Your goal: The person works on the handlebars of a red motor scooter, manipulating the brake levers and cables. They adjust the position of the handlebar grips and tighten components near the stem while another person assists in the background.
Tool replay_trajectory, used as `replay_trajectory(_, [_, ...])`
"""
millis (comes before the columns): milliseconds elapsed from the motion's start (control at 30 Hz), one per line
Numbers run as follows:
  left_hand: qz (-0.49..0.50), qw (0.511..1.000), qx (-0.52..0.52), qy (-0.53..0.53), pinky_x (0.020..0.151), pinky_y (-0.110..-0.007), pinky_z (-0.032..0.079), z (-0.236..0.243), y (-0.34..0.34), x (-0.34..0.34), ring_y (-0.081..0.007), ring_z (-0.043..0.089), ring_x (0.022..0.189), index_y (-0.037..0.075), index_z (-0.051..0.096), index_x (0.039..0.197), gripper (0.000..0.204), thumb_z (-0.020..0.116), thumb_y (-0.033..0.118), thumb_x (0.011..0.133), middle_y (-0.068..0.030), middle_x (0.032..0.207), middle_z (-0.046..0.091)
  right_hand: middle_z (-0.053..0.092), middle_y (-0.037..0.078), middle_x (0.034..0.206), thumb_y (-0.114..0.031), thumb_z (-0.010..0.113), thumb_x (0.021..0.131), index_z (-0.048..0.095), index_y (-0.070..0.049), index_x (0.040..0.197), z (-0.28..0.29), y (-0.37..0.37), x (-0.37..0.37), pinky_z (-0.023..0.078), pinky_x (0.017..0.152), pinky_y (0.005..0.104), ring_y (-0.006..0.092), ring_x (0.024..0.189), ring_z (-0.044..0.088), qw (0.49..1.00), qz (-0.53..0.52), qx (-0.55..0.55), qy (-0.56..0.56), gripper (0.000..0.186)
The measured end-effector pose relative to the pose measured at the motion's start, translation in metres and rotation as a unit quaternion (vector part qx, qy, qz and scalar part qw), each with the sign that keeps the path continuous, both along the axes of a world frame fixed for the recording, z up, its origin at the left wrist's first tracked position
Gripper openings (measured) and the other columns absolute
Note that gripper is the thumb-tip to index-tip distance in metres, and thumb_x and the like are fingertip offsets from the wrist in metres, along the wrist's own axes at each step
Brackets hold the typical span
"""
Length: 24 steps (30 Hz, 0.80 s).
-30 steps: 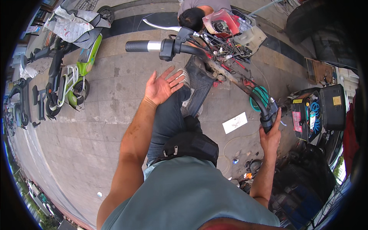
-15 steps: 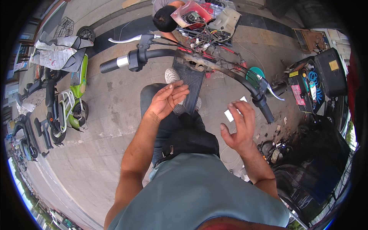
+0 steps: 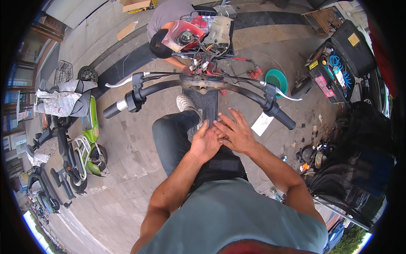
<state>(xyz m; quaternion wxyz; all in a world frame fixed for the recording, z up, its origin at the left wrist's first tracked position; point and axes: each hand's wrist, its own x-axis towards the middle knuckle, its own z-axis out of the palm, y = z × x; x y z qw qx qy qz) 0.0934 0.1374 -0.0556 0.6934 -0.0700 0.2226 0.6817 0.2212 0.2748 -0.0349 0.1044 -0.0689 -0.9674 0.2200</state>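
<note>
My left hand (image 3: 204,142), palm up with fingers slightly curled, meets my right hand (image 3: 234,132), whose spread fingers lie over its fingertips; I see nothing held in either. Both are low over my lap, nearest the scooter's footboard (image 3: 210,106). Beyond them stretches a black handlebar (image 3: 152,88) with silver levers, its right grip (image 3: 283,118) free of my hand. Cables and exposed wiring (image 3: 203,63) gather at the stem, with a red-and-beige stripped front body (image 3: 218,34) behind.
Another person (image 3: 158,44) bends by the front body. At left stand a green scooter (image 3: 91,127) and others. At right are a teal bucket (image 3: 275,80), an open black toolbox (image 3: 327,76), a white sheet (image 3: 261,125), scattered parts and a dark covered bulk (image 3: 355,148).
My right hand left the handlebar grip and moved leftward onto my left hand, which has shifted right and down. The view has swung, so the handlebar now sits lower and more level.
</note>
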Motion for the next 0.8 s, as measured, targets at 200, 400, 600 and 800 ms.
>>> replay_trajectory(200, [0.092, 0.912, -0.101, 0.387, 0.096, -0.041, 0.053, 0.015, -0.038, -0.040, -0.0263, 0.070, 0.100, 0.000, 0.062, 0.097, 0.023, 0.055, 0.021, 0.107, -0.0133, 0.100, 0.070, 0.061, 0.018, 0.122, -0.014, 0.080, 0.072, 0.066, -0.004, 0.121, 0.042, -0.009, 0.044, 0.044, 0.105, 0.0551, 0.0386, 0.119, 0.058, 0.997, -0.053, 0.001, 0.054, 0.052])
replay_trajectory(400, [0.306, 0.537, -0.122, 0.777, 0.061, -0.027, 0.038, 0.100, -0.109, -0.167, -0.0122, 0.046, 0.065, 0.005, 0.043, 0.079, 0.033, 0.044, 0.020, 0.108, -0.0047, 0.070, 0.049, 0.059, 0.016, 0.116, -0.007, 0.082, 0.064, 0.059, -0.005, 0.132, 0.109, 0.041, 0.080, 0.046, 0.097, 0.0536, 0.0371, 0.107, 0.058, 0.961, -0.201, 0.155, 0.112, 0.071])
replay_trajectory(600, [-0.036, 0.297, -0.156, 0.941, 0.107, -0.049, 0.042, 0.153, -0.104, -0.230, -0.0442, 0.052, 0.123, 0.001, 0.058, 0.117, 0.050, 0.078, 0.006, 0.072, -0.0207, 0.134, 0.055, 0.044, 0.020, 0.148, -0.011, 0.090, 0.057, 0.052, -0.009, 0.140, 0.122, 0.073, 0.064, 0.030, 0.116, 0.0557, 0.0389, 0.140, 0.041, 0.953, -0.222, 0.205, -0.011, 0.091])
replay_trajectory(800, [-0.099, 0.174, -0.169, 0.965, 0.106, -0.052, 0.042, 0.133, -0.086, -0.241, -0.0438, 0.048, 0.126, 0.001, 0.062, 0.119, 0.060, 0.084, 0.010, 0.063, -0.0216, 0.133, 0.051, 0.044, 0.019, 0.150, -0.009, 0.089, 0.057, 0.061, -0.009, 0.117, 0.099, 0.087, 0.063, 0.027, 0.119, 0.0563, 0.0379, 0.146, 0.036, 0.955, -0.234, 0.181, -0.035, 0.066])
